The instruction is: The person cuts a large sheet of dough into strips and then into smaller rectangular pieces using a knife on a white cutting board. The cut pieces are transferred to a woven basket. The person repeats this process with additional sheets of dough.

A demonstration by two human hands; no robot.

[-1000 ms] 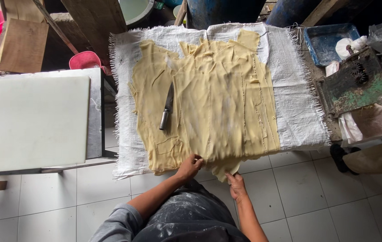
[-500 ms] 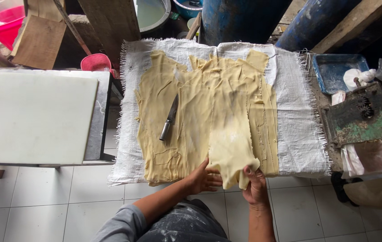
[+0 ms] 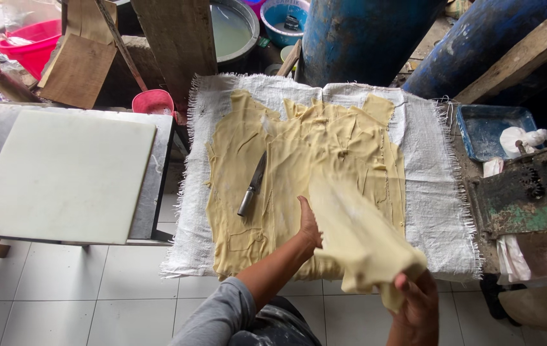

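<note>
the person is lifting one strip of dough [image 3: 357, 237] off a big sheet of dough [image 3: 305, 166] that lies spread on a white woven cloth [image 3: 434, 205].

the strip is long and floppy. its long way runs from the far left end, down toward the near right end. the far end is just beside the left hand [image 3: 309, 224], on the right of it. the near end hangs over the right hand [image 3: 418, 301] and flops down a bit past it.

the right hand is under the near end and its fingers are curled around the dough, so it is grasping the strip. the left hand is touching the strip's left edge near the far end. its fingers go behind the dough, so i cannot tell if they pinch it or just hold it up.

both hands are on the strip. the left hand is at the far end, closer to the flat sheet. the right hand is at the near end, closer to the person's body and off the edge of the cloth.

a knife [image 3: 252, 184] lies on the flat sheet, to the left of the left hand and a little farther away. it is not touching either hand. a white board [image 3: 62, 173] sits well apart, far to the left.
</note>
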